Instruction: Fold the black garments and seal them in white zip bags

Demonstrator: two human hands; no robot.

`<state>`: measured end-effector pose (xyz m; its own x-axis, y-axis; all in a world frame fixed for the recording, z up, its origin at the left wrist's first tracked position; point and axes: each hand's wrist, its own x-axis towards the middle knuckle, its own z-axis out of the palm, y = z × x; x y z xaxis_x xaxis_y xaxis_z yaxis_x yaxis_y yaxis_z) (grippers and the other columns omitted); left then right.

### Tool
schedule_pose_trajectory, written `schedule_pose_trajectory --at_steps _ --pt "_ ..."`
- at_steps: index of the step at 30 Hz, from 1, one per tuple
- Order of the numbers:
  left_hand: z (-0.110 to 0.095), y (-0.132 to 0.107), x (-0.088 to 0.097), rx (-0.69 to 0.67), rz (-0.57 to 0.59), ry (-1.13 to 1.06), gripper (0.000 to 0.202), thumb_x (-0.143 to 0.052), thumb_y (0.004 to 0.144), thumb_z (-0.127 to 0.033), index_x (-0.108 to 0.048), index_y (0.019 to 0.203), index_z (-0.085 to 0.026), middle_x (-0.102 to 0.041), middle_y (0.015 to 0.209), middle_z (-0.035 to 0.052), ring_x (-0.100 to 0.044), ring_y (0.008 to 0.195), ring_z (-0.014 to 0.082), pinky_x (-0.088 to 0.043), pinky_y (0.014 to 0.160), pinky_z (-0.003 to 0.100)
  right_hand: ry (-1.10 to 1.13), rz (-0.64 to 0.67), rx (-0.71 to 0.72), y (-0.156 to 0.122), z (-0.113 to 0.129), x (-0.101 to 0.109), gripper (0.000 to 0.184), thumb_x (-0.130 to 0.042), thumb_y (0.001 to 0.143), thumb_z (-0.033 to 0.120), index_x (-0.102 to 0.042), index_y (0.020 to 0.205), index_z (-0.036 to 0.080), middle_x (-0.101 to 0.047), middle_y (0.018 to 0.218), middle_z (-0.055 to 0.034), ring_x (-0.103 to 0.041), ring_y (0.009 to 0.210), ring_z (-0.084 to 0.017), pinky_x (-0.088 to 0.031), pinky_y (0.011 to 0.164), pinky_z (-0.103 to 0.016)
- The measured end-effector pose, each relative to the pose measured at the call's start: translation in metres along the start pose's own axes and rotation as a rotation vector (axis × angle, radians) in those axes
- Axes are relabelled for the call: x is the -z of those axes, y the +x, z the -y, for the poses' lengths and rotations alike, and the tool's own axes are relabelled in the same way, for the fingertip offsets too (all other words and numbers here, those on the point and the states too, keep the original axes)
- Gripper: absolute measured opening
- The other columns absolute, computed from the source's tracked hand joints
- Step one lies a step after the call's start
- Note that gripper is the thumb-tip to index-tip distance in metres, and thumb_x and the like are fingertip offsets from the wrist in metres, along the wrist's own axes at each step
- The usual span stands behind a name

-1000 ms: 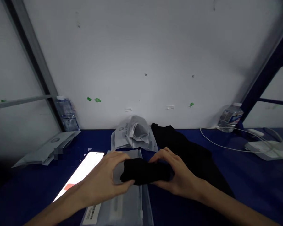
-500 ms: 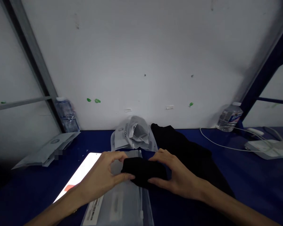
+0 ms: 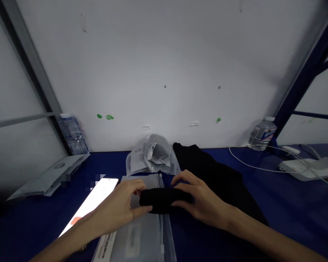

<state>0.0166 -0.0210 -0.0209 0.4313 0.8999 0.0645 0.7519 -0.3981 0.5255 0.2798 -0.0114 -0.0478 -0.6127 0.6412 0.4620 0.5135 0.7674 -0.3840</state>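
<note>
Both hands are on the rolled black cloth (image 3: 164, 199) now, the left hand (image 3: 117, 213) pinching its left end with fingers closed round it, the right hand (image 3: 200, 202) curled over its right end, gripping. The roll sits on top of a clear zip bag (image 3: 142, 236) lying flat on the blue surface (image 3: 289, 203). A lit phone (image 3: 91, 203) lies just left of the bag, and more black fabric (image 3: 215, 174) spreads behind the right hand.

Bare hands (image 3: 117, 213), perhaps a wristband (image 3: 82, 248)
</note>
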Motion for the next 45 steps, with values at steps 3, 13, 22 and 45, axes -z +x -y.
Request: schedule_pose_trajectory --at_steps 3,13,22,45 --pt "-0.001 -0.001 0.0 -0.02 -0.028 0.005 0.022 -0.068 0.083 -0.041 -0.066 0.099 -0.025 -0.066 0.099 0.0025 -0.06 0.096 0.026 -0.047 0.085 0.041 0.037 -0.035 -0.039 -0.002 -0.001 0.001 0.008 -0.071 0.087 0.025 -0.068 0.09 0.019 -0.064 0.094 -0.0045 -0.061 0.085 -0.019 -0.051 0.077 -0.033" --pt "-0.007 -0.01 0.007 -0.133 0.047 0.099 0.036 -0.057 0.089 -0.027 -0.054 0.124 -0.034 -0.064 0.098 0.0002 -0.062 0.08 0.0199 -0.05 0.078 0.037 -0.078 -0.152 -0.264 0.004 -0.012 0.042 0.008 -0.067 0.085 0.027 -0.067 0.084 0.019 -0.068 0.081 -0.003 -0.062 0.071 -0.018 -0.047 0.063 -0.031" --pt "-0.005 -0.016 -0.011 -0.228 0.283 0.163 0.038 -0.057 0.085 -0.015 -0.061 0.119 -0.032 -0.062 0.119 0.0033 -0.064 0.102 0.0264 -0.051 0.091 0.043 -0.053 0.023 -0.373 -0.005 -0.011 0.063 0.015 -0.068 0.084 0.037 -0.071 0.086 0.023 -0.072 0.082 -0.0004 -0.065 0.072 -0.019 -0.048 0.063 -0.029" --pt "0.0 -0.008 -0.018 -0.193 0.17 0.054 0.011 -0.067 0.083 -0.022 -0.064 0.093 -0.026 -0.053 0.129 0.0009 -0.06 0.111 0.0243 -0.05 0.091 0.037 -0.064 0.225 -0.384 -0.015 -0.01 0.065 0.014 -0.075 0.076 0.037 -0.071 0.075 0.024 -0.068 0.078 -0.0011 -0.064 0.074 -0.02 -0.048 0.059 -0.028"
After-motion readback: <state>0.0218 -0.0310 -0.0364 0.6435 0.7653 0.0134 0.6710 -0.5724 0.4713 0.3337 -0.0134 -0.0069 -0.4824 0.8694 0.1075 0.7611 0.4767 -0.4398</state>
